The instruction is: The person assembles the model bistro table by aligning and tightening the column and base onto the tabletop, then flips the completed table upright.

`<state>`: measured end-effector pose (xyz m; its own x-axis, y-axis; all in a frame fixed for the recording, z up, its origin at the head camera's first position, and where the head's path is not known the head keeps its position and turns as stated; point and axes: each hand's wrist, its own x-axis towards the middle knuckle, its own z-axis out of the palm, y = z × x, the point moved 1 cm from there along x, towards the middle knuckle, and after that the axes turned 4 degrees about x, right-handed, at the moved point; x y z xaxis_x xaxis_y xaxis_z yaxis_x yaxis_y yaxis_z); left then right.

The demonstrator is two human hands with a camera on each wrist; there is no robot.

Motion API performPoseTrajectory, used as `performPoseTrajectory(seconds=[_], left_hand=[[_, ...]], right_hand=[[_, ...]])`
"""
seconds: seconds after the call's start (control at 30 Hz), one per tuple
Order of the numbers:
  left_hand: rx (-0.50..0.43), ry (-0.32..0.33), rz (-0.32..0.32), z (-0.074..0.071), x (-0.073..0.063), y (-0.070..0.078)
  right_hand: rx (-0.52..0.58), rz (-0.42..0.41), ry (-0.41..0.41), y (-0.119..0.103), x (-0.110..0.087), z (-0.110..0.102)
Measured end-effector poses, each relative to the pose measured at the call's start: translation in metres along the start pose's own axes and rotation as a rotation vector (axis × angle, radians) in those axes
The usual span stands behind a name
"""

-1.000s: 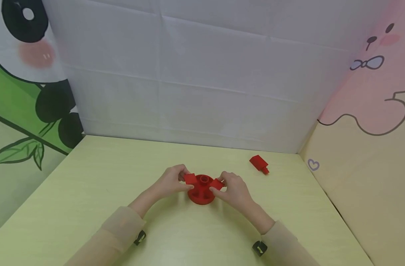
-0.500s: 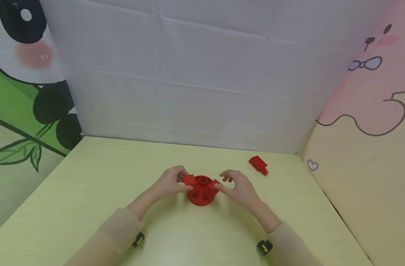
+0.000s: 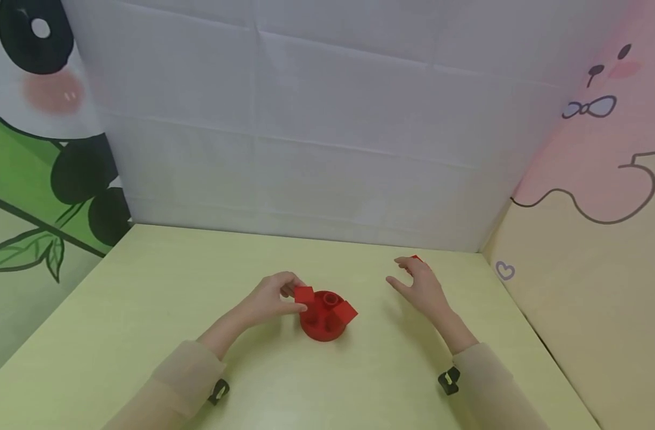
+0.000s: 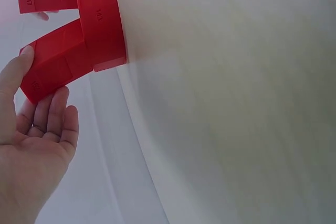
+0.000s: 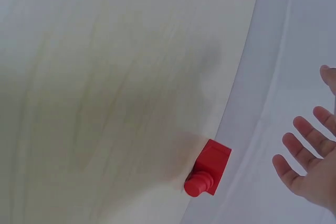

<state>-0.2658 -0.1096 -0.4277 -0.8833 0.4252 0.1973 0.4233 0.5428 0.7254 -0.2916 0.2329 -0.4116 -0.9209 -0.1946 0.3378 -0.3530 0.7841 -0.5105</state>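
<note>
A round red base with holes in its top (image 3: 320, 325) stands on the table, two red blocks rising from it. My left hand (image 3: 268, 300) pinches the left block (image 3: 304, 294) between thumb and fingers; the left wrist view shows this block (image 4: 55, 61) leaning out of the base (image 4: 102, 22). Nothing holds the right block (image 3: 346, 312). My right hand (image 3: 425, 288) is in the air with spread fingers, near a loose red block that it mostly hides in the head view. The right wrist view shows that block (image 5: 214, 162) lying down, a round peg (image 5: 198, 183) at one end.
The pale yellow table (image 3: 198, 269) ends at a white cloth backdrop (image 3: 306, 149). Side panels stand left and right, the right one (image 3: 574, 286) carrying a cartoon print. Each wrist bears a small black device, such as the right one (image 3: 449, 381).
My right hand has let go of the right block on the base and moved right and away, over to the loose block. The left hand keeps its pinch on the left block.
</note>
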Motion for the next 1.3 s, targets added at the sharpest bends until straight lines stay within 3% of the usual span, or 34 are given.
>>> performPoseTrajectory(seconds=[0.3, 0.5, 0.67, 1.0, 1.3], left_hand=[[-0.042, -0.04, 0.049, -0.004, 0.004, -0.01], [-0.083, -0.054, 0.07, -0.007, 0.01, -0.017], [-0.149, -0.111, 0.089, -0.008, 0.017, -0.025], [-0.223, -0.245, 0.026, -0.01, 0.032, -0.031], [-0.22, -0.33, 0.003, -0.007, 0.049, -0.03]], right_hand=[[-0.119, 0.067, 0.026, 0.04, 0.021, -0.006], [-0.087, 0.169, 0.022, 0.061, 0.03, -0.004], [-0.051, 0.234, 0.018, 0.073, 0.034, -0.002], [0.014, 0.395, -0.036, 0.088, 0.041, 0.008], [0.005, 0.449, -0.056, 0.094, 0.044, 0.015]])
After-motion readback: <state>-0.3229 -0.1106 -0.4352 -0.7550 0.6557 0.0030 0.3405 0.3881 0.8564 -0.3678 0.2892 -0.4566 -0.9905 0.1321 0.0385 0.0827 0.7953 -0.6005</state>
